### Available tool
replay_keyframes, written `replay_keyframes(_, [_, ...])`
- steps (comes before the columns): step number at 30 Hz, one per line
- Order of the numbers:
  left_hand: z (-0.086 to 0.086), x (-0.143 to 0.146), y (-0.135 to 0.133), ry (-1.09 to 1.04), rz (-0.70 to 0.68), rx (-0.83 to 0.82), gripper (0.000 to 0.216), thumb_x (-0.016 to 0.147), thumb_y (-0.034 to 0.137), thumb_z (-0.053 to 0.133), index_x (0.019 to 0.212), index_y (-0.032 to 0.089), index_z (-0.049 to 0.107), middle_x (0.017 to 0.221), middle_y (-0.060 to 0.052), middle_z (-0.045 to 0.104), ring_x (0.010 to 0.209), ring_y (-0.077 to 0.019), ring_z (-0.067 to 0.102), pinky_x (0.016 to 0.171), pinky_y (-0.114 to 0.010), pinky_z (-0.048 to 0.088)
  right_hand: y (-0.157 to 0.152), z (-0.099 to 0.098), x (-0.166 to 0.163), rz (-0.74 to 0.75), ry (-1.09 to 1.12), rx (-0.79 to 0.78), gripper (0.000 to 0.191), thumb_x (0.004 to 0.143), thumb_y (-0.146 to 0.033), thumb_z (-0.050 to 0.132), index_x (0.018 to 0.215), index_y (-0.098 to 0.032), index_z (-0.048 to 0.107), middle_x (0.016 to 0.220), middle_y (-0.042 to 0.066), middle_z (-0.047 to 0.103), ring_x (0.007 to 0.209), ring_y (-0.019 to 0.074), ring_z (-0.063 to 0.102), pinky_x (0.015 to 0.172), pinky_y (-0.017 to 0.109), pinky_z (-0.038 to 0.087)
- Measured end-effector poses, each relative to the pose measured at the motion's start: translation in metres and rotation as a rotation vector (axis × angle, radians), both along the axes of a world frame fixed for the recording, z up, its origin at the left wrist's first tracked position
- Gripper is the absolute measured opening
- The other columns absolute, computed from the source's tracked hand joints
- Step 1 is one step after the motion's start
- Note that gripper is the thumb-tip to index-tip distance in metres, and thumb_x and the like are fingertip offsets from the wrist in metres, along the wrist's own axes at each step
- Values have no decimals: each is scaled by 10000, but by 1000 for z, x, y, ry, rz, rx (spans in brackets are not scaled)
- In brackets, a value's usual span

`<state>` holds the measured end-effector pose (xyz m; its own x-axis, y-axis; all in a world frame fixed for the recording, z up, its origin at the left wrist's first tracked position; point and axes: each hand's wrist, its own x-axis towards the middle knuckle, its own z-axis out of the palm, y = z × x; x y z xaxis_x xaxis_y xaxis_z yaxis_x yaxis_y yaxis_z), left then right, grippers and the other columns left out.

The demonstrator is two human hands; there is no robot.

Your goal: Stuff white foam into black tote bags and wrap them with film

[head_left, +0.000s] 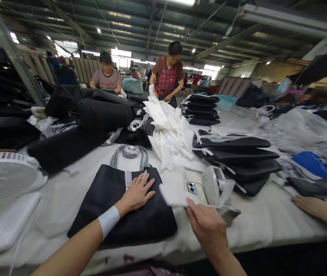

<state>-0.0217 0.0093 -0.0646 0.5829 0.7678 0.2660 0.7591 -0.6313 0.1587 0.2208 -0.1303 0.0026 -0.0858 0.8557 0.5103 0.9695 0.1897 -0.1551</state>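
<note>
Left grip spread open, closed on nothing visible, palm down on black bag beneath; flat pressure should stop sliding. White sheet between grips, edge pinched in right grip; light pinch should avoid creasing.

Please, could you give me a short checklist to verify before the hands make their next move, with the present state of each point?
1. Black bag lying on the table: ok.
2. Left hand resting on the bag: ok, fingers spread.
3. White piece held by the right hand: ok, gripped near one end.
4. White piece free of the phone: cannot tell; they overlap in this view.
5. Coiled strap away from both hands: ok, it lies beyond the bag.
6. Inside of the bag: cannot tell, hidden.
</note>
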Motion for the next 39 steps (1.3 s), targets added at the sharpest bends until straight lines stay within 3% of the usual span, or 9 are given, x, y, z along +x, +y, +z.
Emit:
replay_keyframes(2, [0,1,-2,8,6,36,552,963,531,342,1447,267,385,1518,-119,345,1391,-353,294,1064,-510,337,0,-10,-22,103,-131,-35,191,892,-279,573,989,-210,723,751,75,676,740,236,622,709,352,453])
replay_keyframes(6, [5,3,-8,11,9,149,491,961,466,396,1390,235,460,1449,-136,442,1346,-353,355,1074,-570,286,13,-19,-39,413,-38,-351,110,856,-298,647,844,-199,695,1183,94,627,936,207,625,833,307,488])
replay_keyframes(8, [11,4,-9,29,-63,160,448,964,395,409,1373,224,472,1438,-137,456,1269,-341,445,1040,-564,330,22,-14,-32,445,72,-502,168,880,-221,604,1031,-205,674,1389,102,490,1036,178,612,930,276,466])
replay_keyframes(11, [28,6,0,74,-293,53,476,943,255,444,1417,270,405,1511,-113,360,1145,-284,552,959,-465,438,30,-2,-16,341,100,-624,609,807,-168,666,1378,-209,458,1481,146,371,1199,247,538,1027,342,419])
replay_keyframes(17, [72,33,46,274,-517,-413,779,706,141,699,1418,238,398,1507,-115,354,1250,-261,513,944,-291,466,33,16,-7,396,-34,-683,586,783,-203,690,1335,-213,496,1290,140,546,1155,283,530,956,380,440])
replay_keyframes(22, [89,49,50,401,-426,-265,493,647,258,784,1103,208,606,1176,-82,568,845,-244,666,709,-311,523,28,18,16,300,-33,-650,164,811,-334,666,830,-174,637,854,82,645,910,274,571,800,375,438])
replay_keyframes(29, [50,11,13,78,-258,38,240,797,181,663,1006,198,545,1130,-72,544,959,-237,612,799,-361,521,36,4,27,-26,526,-465,251,904,-395,444,780,-199,538,715,8,577,672,172,534,628,282,382])
replay_keyframes(34, [17,1,6,-205,-241,136,184,846,128,586,1010,197,539,1157,-88,527,1009,-225,577,850,-377,524,63,-2,-9,-5,464,-468,364,925,-410,410,634,-200,467,618,-1,540,613,147,511,586,270,307])
replay_keyframes(39, [14,3,6,-279,-256,152,175,874,153,561,1039,205,532,1153,-96,519,1041,-234,561,879,-397,529,83,3,-21,4,236,-507,327,890,-372,470,648,-182,582,656,55,642,621,166,565,584,286,287])
